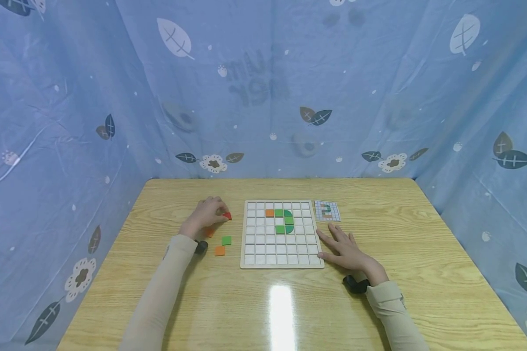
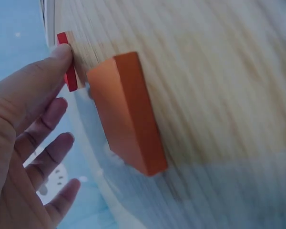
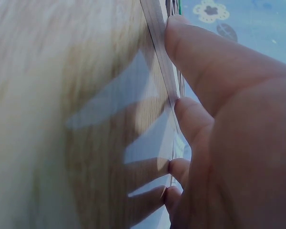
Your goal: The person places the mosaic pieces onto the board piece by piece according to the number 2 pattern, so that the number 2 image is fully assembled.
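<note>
A red piece is pinched between thumb and finger of the left hand, left of the white grid board. In the left wrist view the thumb of the left hand lies on the red piece, with an orange piece nearby. On the board are an orange square and several green pieces. The right hand, fingers spread, touches the board's right edge; in the right wrist view the right hand has thumb and finger at that edge.
Left of the board on the wooden table lie a green square, an orange square and another orange piece beside the left wrist. A small pattern card lies by the board's upper right corner. A blue curtain surrounds the table.
</note>
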A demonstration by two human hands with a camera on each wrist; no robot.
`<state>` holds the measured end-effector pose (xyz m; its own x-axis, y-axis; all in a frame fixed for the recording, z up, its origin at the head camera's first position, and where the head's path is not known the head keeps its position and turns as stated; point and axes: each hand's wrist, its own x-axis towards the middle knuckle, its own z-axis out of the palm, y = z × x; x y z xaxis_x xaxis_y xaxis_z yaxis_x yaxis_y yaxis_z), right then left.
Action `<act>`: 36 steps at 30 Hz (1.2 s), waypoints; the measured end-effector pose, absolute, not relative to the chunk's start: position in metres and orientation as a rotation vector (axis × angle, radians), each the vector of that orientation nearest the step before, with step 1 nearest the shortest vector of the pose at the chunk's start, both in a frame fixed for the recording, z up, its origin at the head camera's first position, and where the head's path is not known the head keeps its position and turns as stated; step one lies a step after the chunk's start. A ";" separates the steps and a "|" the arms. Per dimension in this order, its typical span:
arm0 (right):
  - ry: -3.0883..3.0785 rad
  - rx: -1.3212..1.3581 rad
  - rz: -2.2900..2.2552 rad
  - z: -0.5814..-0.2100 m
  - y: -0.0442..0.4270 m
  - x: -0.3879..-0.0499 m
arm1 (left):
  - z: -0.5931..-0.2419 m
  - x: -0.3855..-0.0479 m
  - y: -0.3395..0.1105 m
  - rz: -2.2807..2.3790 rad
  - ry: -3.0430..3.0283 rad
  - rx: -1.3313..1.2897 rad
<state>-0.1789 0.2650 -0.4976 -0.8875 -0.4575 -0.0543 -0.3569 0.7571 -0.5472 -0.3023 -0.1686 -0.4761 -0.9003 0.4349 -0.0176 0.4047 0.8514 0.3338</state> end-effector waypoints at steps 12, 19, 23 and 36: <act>2.772 -0.646 -0.807 -0.499 0.265 -0.179 | -0.477 -0.303 -0.165 0.517 2.944 0.644; 2.770 -0.649 -0.809 -0.498 0.265 -0.179 | -0.480 -0.304 -0.161 0.516 2.969 0.604; 2.772 -0.653 -0.807 -0.498 0.265 -0.179 | -0.479 -0.303 -0.161 0.525 2.964 0.611; 2.768 -0.652 -0.803 -0.500 0.266 -0.180 | -0.478 -0.302 -0.159 0.549 2.948 0.679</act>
